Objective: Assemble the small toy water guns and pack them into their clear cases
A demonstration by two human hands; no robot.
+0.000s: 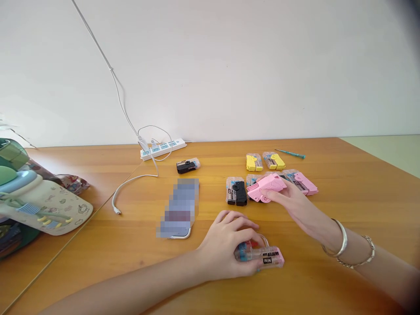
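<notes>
My left hand (229, 247) is closed around a clear mini water gun (267, 258) with a pink end, low over the front of the table; its label reads "MINI WATER GUN". Farther right, my right hand (284, 197) grips a pink plastic shell (267, 186) between thumb and fingers, above the packaged toys. Just left of the shell lies a black-and-clear water gun (236, 192). Other pieces behind the shell are partly hidden by it and my hand. A pink-and-clear water gun (303, 183) lies beyond my right wrist.
Two yellow-and-clear water guns (254, 162) and a teal screwdriver (293, 154) lie at the back. Another black water gun (188, 165) is near a white power strip (164, 148). A blurred phone (180, 210) and a white cable (131, 179) lie left of centre; a cream bottle (52, 203) is far left.
</notes>
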